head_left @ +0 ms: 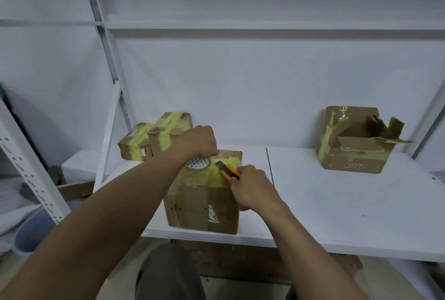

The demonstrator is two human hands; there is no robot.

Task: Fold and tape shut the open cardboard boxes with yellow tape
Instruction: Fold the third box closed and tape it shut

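A closed cardboard box with yellow tape across its top stands at the shelf's front edge. My left hand grips a tape roll with a patterned core, held on the box top. My right hand holds an orange utility knife; its blade end lies against the yellow tape beside the roll. At the far right stands an open cardboard box, its flaps up and streaked with old yellow tape.
Two small taped boxes sit at the back left of the white shelf. A white upright post rises at the left. A bucket and clutter lie on the floor at the lower left. My knee shows below the shelf.
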